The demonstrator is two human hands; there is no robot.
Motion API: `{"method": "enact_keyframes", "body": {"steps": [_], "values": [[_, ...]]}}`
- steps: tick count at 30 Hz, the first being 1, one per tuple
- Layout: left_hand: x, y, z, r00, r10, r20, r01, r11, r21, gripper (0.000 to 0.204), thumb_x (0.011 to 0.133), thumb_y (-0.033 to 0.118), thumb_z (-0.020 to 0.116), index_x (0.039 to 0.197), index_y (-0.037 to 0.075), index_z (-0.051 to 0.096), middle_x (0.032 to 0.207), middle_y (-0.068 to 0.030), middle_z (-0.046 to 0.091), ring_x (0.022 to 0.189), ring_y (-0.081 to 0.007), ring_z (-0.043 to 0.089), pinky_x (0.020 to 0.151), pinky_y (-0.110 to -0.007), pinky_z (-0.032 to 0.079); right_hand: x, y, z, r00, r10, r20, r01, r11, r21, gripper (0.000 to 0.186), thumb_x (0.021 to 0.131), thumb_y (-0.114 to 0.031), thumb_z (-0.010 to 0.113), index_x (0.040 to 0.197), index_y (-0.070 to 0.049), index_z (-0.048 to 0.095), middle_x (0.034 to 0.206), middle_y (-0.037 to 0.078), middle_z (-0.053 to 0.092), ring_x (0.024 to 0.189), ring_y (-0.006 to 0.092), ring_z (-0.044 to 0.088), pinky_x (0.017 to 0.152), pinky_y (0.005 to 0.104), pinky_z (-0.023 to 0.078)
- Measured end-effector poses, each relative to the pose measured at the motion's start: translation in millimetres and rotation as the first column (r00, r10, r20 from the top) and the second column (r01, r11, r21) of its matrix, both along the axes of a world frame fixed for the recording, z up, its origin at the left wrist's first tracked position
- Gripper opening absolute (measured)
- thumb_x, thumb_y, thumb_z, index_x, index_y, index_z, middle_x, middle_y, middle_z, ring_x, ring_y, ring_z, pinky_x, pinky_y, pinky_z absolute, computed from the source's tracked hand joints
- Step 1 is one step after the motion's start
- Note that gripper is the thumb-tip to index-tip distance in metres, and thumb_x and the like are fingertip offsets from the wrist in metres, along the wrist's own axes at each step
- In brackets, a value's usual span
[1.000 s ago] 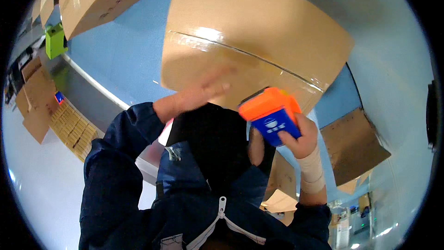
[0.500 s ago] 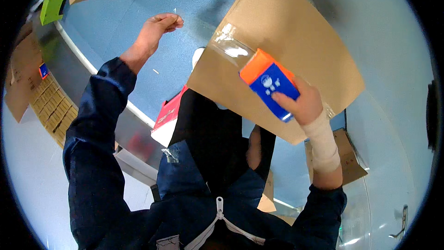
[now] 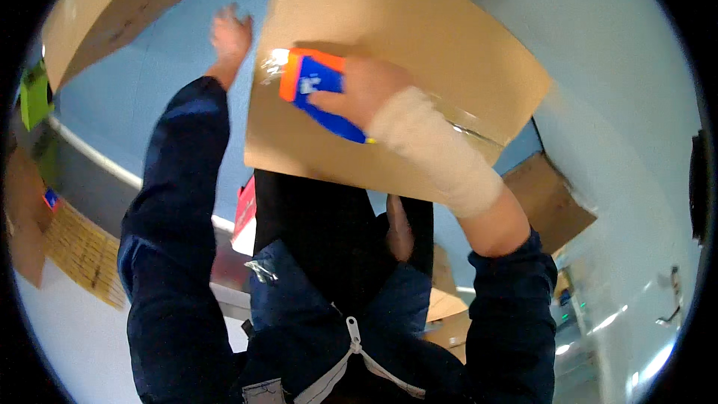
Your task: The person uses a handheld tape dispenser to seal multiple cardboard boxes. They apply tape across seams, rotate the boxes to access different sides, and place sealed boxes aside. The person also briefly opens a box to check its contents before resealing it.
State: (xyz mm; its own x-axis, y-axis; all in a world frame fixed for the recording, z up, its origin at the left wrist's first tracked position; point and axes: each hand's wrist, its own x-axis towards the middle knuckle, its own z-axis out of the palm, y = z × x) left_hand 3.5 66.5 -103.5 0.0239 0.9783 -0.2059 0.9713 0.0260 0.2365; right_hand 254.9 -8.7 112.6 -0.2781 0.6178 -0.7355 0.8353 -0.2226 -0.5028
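Observation:
My right hand (image 3: 374,90) is wrapped round a flat blue-and-orange tool (image 3: 318,97), its wrist in a beige bandage. The orange end of the tool lies over the top of a large brown cardboard box (image 3: 419,22), near its left edge. Shiny clear tape (image 3: 275,66) shows at that edge, just beside the orange end. More clear tape (image 3: 471,131) runs toward the right side of the box. My left hand (image 3: 232,36) hangs off the box's left edge, above the blue floor, slightly blurred, fingers apart and holding nothing.
Another cardboard box (image 3: 97,15) stands at the far left. A red-and-white box (image 3: 245,217) is near my legs. At left are a green object (image 3: 34,96) and a slatted yellowish mat (image 3: 86,258). An open carton (image 3: 550,202) sits at right, by the pale wall.
My right hand has swept the blue-and-orange tool leftward across the box to its left edge. My left hand has shifted a little left and its fingers have spread. The view has turned somewhat.

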Motion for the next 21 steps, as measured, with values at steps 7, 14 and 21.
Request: {"method": "enact_keyframes", "body": {"steps": [7, 14, 21], "values": [[310.5, 22.5, 106.6, 0.621, -0.717, 0.316, 0.77, 0.634, -0.073, 0.042, 0.084, 0.038, 0.05, 0.111, 0.006, 0.055, 0.103, -0.021, 0.059, 0.093, -0.0377, 0.057, 0.079, -0.043, 0.046, 7.6, -10.1, 14.6, 0.993, -0.002, -0.116, 0.008, 0.999, 0.053, 0.031, 0.084, -0.035, 0.049, 0.097, -0.011, 0.064, 0.101, 0.015, 0.063, 0.095, 0.0272, 0.06, 0.082, 0.0363, 0.048], [400.2, -24.1, 113.3, 0.521, -0.802, 0.291, 0.853, 0.478, -0.21, 0.066, 0.067, 0.039, 0.067, 0.122, 0.011, 0.044, 0.118, -0.0139, 0.05, 0.112, -0.0332, 0.044, 0.095, -0.045, 0.034, 57.4, -47.6, 11.2, 0.986, 0.025, -0.165, -0.016, 0.998, 0.056, 0.037, 0.081, -0.041, 0.052, 0.098, -0.011, 0.064, 0.098, 0.014, 0.064, 0.093, 0.0255, 0.061, 0.081, 0.0377, 0.048], [390.7, -16.8, 120.3, 0.55, -0.778, 0.303, 0.834, 0.499, -0.234, 0.067, 0.061, 0.033, 0.074, 0.116, 0.006, 0.047, 0.114, -0.0179, 0.049, 0.111, -0.0346, 0.043, 0.093, -0.045, 0.036, 238.8, -152.5, -3.4, 0.997, -0.075, -0.032, 0.074, 0.997, -0.037, 0.058, 0.073, -0.053, 0.059, 0.106, -0.005, 0.059, 0.093, 0.018, 0.063, 0.086, 0.0307, 0.061, 0.074, 0.0414, 0.048]]}}
